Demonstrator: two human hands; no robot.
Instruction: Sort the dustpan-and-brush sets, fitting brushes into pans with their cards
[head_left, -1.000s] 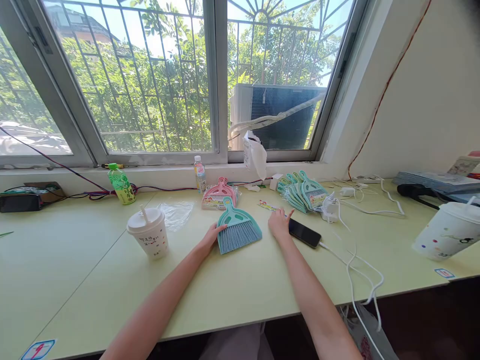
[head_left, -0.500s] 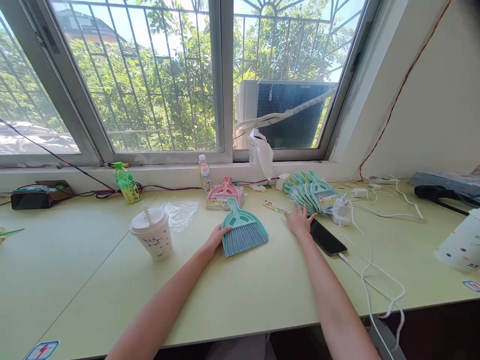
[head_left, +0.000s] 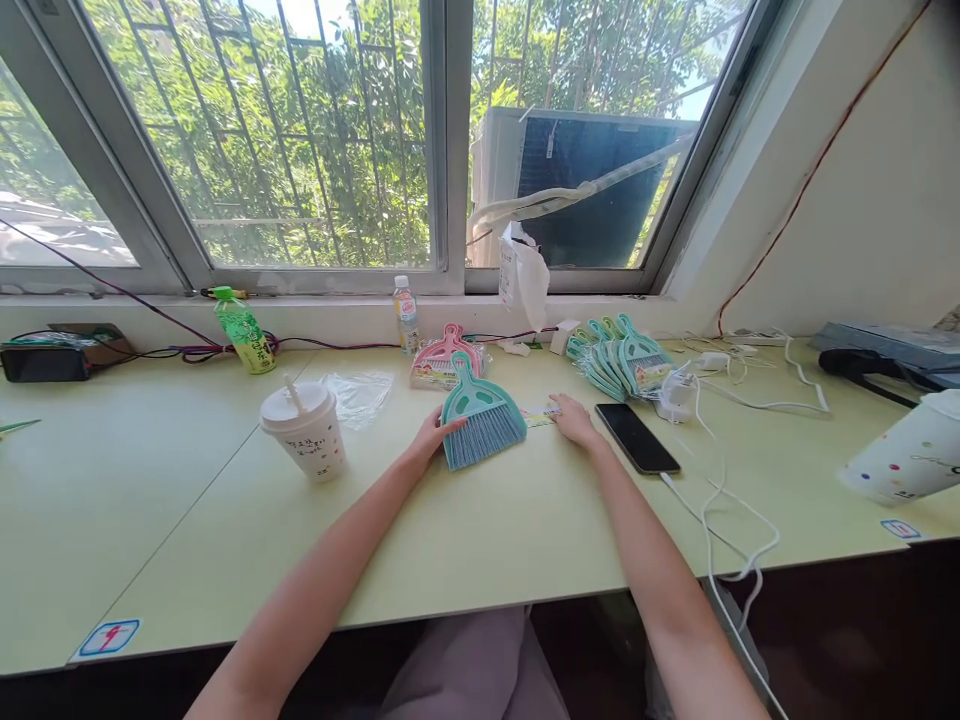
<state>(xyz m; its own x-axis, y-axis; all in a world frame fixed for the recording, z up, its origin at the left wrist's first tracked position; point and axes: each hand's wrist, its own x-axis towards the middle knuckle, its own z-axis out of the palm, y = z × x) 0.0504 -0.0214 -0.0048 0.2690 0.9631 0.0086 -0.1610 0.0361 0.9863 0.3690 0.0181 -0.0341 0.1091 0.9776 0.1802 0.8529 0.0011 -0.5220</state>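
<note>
My left hand [head_left: 433, 438] grips the left edge of a mint-green mini broom and dustpan set [head_left: 484, 425], its grey-blue bristles towards me and its handle pointing away. To the right of the set, my right hand [head_left: 574, 420] has its fingertips closed on the end of a small printed strip [head_left: 538, 416]. The strip's left end reaches the edge of the set. Behind lie pink broom and dustpan sets [head_left: 448, 358] in clear wrap. A pile of green sets [head_left: 626, 358] lies beyond my right hand.
A black phone [head_left: 637, 438] with a white cable [head_left: 709, 520] lies right of my right arm. On the left stand a lidded cup [head_left: 306, 430], clear plastic wrap [head_left: 358, 398] and a green bottle [head_left: 245, 333]. Another bottle [head_left: 406, 315] is by the window; a white container [head_left: 904, 450] lies far right.
My right hand has moved left from beside the phone, drawing the printed strip towards the green set. My left hand keeps its hold. The view has tilted down.
</note>
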